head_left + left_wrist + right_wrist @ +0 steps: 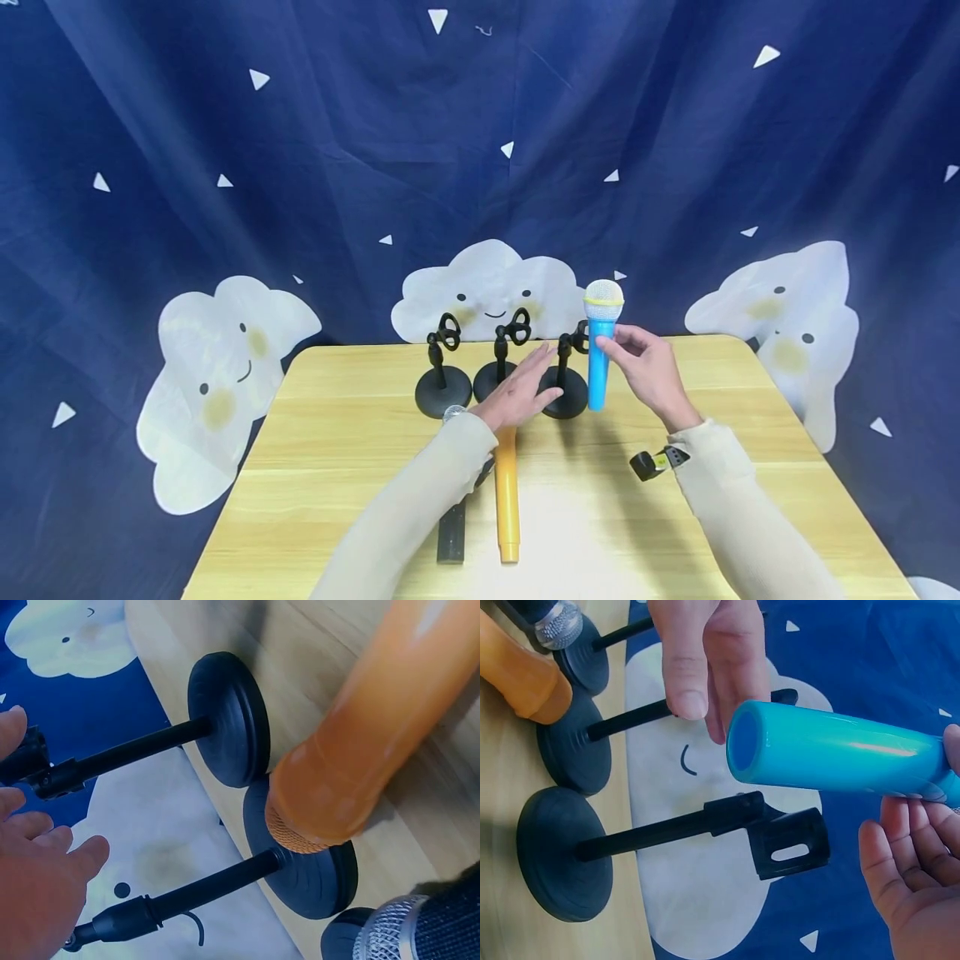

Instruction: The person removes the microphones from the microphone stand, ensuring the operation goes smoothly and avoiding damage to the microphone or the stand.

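Observation:
My right hand point(651, 375) pinches a blue toy microphone point(597, 362) between thumb and fingers, upright, its white mesh head with a yellow band on top. In the right wrist view, the blue handle's hollow bottom end point(746, 742) faces the rightmost black microphone stand point(649, 838) and is apart from its clip. My left hand point(519, 396), fingers extended, is near that stand; whether it touches the stand is unclear. Beneath the left forearm lie an orange microphone point(507, 500) and a black microphone point(452, 533), both partly hidden.
Two more black stands, the left one point(442, 390) and the middle one point(501, 354), stand in a row at the back of the wooden table point(345, 467). Behind the table hangs a blue curtain point(337, 200) with white clouds.

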A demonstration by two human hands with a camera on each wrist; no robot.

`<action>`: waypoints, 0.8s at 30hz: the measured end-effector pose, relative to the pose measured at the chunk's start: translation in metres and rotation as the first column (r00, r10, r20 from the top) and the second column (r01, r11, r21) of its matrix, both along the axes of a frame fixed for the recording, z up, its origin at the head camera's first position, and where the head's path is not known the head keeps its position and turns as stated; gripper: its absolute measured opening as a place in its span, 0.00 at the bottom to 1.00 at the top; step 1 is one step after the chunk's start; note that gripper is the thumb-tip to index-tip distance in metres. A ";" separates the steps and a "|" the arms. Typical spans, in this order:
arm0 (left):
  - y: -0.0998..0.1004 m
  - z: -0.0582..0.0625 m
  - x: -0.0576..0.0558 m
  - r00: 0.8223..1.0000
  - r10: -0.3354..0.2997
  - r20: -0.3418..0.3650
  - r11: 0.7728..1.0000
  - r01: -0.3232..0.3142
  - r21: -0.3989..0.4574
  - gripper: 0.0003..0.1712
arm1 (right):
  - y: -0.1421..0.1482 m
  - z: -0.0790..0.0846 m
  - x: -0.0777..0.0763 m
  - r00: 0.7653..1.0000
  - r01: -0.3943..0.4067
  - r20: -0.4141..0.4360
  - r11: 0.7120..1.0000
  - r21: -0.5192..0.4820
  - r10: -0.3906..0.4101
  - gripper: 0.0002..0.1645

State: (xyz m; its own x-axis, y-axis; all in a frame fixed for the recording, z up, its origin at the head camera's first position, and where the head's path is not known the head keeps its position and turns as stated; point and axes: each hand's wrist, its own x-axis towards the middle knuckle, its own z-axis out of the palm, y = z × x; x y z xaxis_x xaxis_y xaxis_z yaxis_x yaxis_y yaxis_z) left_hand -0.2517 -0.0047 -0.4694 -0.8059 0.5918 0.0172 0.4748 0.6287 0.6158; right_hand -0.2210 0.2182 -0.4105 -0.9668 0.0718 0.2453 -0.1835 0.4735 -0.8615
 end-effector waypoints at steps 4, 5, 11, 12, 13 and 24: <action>-0.005 -0.001 0.005 1.000 -0.011 -0.018 1.000 0.011 0.008 0.40 | -0.002 -0.003 0.003 1.000 -0.003 0.008 1.000 -0.012 0.003 0.24; -0.006 -0.001 0.006 1.000 -0.014 -0.023 1.000 0.014 0.014 0.40 | -0.002 -0.004 0.004 1.000 -0.005 0.009 1.000 -0.013 0.005 0.23; -0.013 -0.003 0.013 0.998 -0.044 -0.034 0.999 0.044 0.008 0.41 | -0.004 -0.007 0.007 1.000 -0.007 0.019 0.999 -0.032 0.008 0.22; -0.014 -0.004 0.014 0.998 -0.047 -0.033 0.999 0.047 0.004 0.42 | -0.004 -0.008 0.007 1.000 -0.006 0.021 0.999 -0.035 0.007 0.22; -0.015 -0.004 0.015 0.998 -0.050 -0.035 0.999 0.050 0.002 0.42 | -0.005 -0.009 0.007 1.000 -0.006 0.024 0.999 -0.036 0.006 0.22; -0.028 -0.009 0.022 0.995 -0.027 -0.096 0.997 0.019 -0.075 0.46 | -0.007 -0.014 0.013 0.999 -0.020 0.041 0.998 -0.054 0.023 0.23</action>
